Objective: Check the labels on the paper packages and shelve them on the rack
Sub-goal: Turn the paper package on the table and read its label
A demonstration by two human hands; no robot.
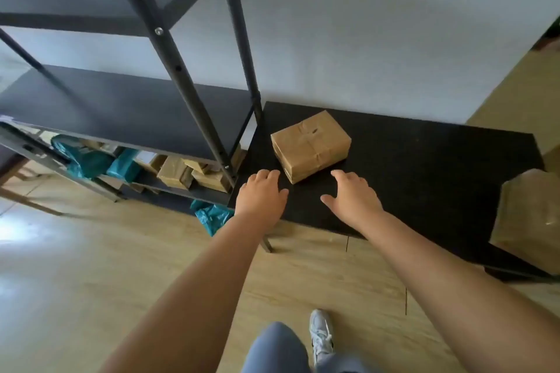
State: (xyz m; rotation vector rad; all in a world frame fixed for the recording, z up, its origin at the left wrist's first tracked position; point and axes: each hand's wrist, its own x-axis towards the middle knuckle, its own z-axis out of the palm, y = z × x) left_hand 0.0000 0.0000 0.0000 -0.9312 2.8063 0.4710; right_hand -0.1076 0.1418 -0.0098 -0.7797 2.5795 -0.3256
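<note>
Pale wall and light wood-plank floor [100, 263] frame a low black surface [424, 179] standing just right of a dark metal rack [127, 112]. No writing or label can be read anywhere; the brown paper package [310, 145] shows only creased wrapping with glossy tape bands crossing its top face. It is a box-shaped parcel lying flat on the surface near the rack's corner post, its long axis running from about 8 o'clock to 2 o'clock, with one corner turned toward the person.

Both hands reach out over the near edge of the surface, empty, with fingers spread wide. The left hand [262, 194] sits at the package's 8 o'clock, the right hand [353, 197] at its 5 o'clock, neither touching it.

On the rack's lowest shelf lie more brown parcels [181, 174] and teal plastic bags [88, 157]. A larger brown-wrapped bundle [528, 221] rests on the surface at the package's 4 o'clock, well apart.
</note>
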